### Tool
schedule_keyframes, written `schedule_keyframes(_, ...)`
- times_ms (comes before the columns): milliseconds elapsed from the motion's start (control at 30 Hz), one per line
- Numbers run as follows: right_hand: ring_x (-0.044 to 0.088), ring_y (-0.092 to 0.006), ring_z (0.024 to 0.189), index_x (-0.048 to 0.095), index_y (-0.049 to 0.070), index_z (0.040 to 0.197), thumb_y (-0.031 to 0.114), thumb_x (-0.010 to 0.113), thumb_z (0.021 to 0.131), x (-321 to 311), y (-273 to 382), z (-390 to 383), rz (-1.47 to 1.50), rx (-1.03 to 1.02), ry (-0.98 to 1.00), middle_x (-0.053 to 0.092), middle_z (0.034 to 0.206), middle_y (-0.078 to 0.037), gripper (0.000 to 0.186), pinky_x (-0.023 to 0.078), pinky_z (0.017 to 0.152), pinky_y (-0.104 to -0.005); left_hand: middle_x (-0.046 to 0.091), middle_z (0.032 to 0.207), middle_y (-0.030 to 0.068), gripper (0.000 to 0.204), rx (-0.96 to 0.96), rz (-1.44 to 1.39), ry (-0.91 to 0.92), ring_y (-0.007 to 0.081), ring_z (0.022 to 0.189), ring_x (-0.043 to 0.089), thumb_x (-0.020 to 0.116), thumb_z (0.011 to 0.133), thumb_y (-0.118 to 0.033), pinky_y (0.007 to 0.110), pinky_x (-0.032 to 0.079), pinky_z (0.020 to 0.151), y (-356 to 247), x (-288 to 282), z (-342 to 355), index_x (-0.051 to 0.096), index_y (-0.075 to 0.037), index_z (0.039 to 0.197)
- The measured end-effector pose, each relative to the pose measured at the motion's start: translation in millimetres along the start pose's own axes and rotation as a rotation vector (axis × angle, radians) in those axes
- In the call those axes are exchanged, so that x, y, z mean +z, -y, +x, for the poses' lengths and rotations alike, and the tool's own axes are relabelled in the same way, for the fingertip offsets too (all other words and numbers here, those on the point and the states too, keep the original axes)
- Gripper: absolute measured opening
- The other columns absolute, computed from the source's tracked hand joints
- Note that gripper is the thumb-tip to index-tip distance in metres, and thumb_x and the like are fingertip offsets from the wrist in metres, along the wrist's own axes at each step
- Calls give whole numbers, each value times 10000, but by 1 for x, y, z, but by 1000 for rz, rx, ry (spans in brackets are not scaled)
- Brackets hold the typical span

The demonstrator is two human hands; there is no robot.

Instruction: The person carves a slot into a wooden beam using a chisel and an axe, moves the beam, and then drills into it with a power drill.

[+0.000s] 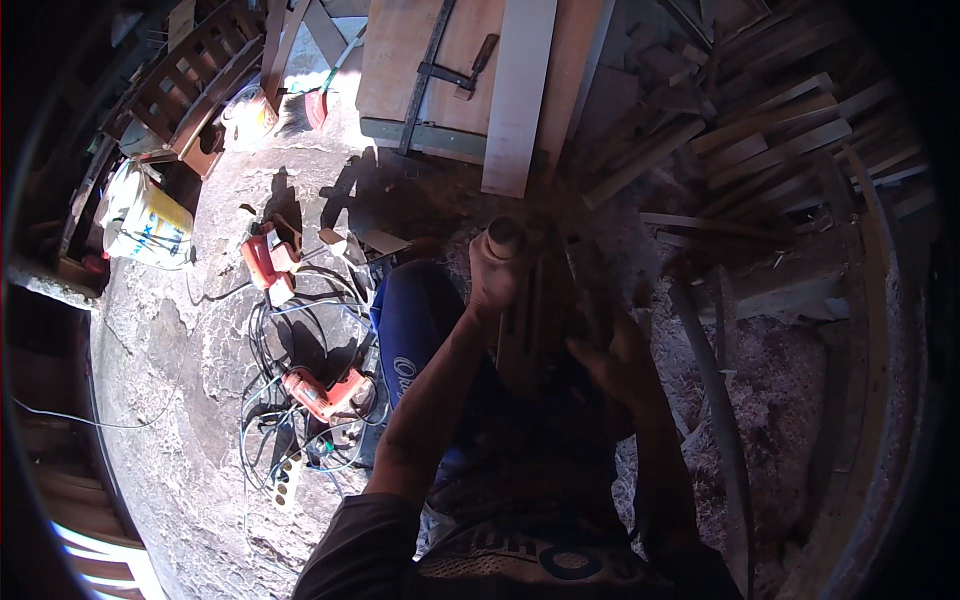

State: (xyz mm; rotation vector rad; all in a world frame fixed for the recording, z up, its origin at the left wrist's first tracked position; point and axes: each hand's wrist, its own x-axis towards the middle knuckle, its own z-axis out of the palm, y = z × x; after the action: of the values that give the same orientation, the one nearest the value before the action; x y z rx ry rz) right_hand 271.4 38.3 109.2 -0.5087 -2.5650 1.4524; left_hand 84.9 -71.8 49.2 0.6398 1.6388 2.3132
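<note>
Left hand [492,275] wrapped round smooth cylindrical wooden handle [500,240]; right hand [610,360] in shadow, grip unclear, on dark upright slats [530,320].

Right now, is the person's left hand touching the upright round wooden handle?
Touching. In the head view, the left hand is wrapped around the round wooden handle; no gap shows between them.

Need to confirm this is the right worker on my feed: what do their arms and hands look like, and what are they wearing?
Both forearms are bare, with no gloves on the left hand or right hand. A dark short-sleeved shirt with pale printed lettering covers the shoulders. No watch or bands are visible.
</note>
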Motion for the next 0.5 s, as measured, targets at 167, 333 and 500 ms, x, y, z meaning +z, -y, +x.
schedule_keyframes(167, 660, -387, 1113, 461, -12, 1408, 100, 715, 825, -23, 54, 23, -357, -152, 77, 654, 1190, -263, 646, 511, 956, -451, 717, 928, 51, 197, -2, 19, -13, 121, 847, 655, 702, 808, -45, 301, 542, 780, 34, 4, 0, 691, 0, 1000)
schedule_keyframes(333, 687, -432, 911, 514, 5, 1296, 90, 704, 823, -21, 75, 47, -734, -410, 155, 682, 970, -252, 516, 558, 763, -488, 693, 1105, 107, 291, 22, -72, 56, 220, 1021, 657, 645, 864, -89, 345, 534, 865, 93, -7, 6, 650, -7, 1144)
schedule_keyframes(500, 696, -425, 864, 511, 37, 1302, 93, 700, 824, -35, 96, 52, -693, -421, 100, 687, 925, -249, 517, 562, 739, -492, 689, 1142, 117, 303, -134, -88, 85, 261, 1079, 655, 620, 891, -115, 362, 527, 898, 80, -6, -12, 646, -14, 1175)
